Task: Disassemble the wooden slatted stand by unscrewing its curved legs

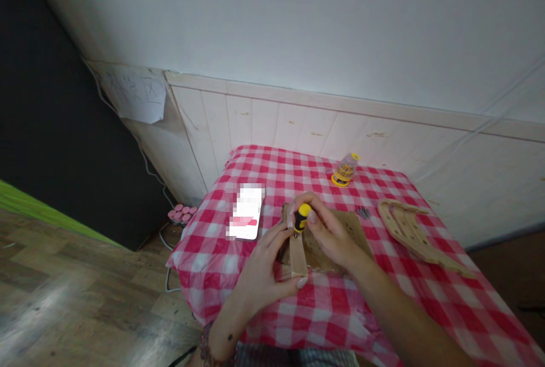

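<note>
My right hand (331, 231) is closed around a yellow and black screwdriver (302, 218), which points down at a pale wooden piece (298, 258). My left hand (272, 259) grips that wooden piece from the left, its thumb at the near end and its fingers near the screwdriver's tip. Whether the tip sits on a screw is hidden. Beneath both hands lies a brown board (353, 231) with small dark specks on it. A little pile of screws (363, 212) rests just beyond the board's right corner.
A red and white checked tablecloth (272, 163) covers the table against the wall. A lit phone (247, 211) lies left of my hands. Toward the back stands a clear, yellow-based bit holder (345, 169). Curved wooden parts (404, 228) with holes lie at right.
</note>
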The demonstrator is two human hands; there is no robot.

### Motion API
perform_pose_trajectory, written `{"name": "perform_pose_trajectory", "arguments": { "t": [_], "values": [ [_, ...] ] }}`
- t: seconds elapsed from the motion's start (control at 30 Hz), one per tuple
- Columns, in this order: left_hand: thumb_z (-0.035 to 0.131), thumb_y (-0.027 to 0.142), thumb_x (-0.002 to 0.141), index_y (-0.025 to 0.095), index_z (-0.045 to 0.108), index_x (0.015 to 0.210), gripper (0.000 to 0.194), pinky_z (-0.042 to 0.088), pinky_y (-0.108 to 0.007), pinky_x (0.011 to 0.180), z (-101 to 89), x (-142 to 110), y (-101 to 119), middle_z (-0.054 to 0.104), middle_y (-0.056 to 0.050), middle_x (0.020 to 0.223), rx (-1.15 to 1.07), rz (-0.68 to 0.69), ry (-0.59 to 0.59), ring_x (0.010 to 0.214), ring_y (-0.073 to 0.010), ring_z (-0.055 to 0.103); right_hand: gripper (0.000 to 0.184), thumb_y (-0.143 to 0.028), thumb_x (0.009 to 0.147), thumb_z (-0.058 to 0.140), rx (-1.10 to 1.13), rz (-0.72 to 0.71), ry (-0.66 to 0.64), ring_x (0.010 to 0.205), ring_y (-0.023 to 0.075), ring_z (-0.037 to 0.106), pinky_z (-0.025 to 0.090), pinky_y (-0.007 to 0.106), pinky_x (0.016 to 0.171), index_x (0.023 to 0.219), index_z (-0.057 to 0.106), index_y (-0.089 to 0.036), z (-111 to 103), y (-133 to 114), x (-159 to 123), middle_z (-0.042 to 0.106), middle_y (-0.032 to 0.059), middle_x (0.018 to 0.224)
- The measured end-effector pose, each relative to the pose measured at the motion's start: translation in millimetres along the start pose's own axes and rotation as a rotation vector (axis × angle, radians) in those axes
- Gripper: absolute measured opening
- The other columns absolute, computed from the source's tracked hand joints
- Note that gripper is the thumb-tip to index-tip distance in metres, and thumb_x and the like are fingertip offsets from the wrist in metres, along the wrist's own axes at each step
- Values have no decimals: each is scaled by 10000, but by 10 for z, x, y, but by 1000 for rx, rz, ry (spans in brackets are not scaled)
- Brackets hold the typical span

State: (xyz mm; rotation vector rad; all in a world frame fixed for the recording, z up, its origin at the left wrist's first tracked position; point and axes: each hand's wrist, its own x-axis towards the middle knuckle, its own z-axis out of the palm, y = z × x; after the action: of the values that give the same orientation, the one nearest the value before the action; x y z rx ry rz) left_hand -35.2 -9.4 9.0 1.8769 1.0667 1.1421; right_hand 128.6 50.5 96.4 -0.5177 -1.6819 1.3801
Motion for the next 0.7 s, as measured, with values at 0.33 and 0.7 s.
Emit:
{"name": "perform_pose_trajectory", "arguments": {
  "t": [0.33, 0.7],
  "values": [
    [726, 566, 848, 244, 477, 1482, 754, 392, -593, 1180, -1, -2, -12, 505, -152, 1543, 7, 26, 4, 1426, -375, 475, 349, -625, 1005, 464, 190, 15, 73, 655, 167, 504, 484, 311, 610, 1077, 534, -290, 62, 113, 15, 557, -8, 800],
    [732, 544, 852, 250, 463, 1484, 748, 380, -593, 1187, 6, -13, -29, 477, -153, 1565, -2, 21, 11, 1445, -369, 453, 279, -548, 1005, 548, -17, -11, 42, 853, 181, 573, 486, 332, 755, 1073, 597, -282, -10, 40, -49, 610, 29, 976]
  ]
}}
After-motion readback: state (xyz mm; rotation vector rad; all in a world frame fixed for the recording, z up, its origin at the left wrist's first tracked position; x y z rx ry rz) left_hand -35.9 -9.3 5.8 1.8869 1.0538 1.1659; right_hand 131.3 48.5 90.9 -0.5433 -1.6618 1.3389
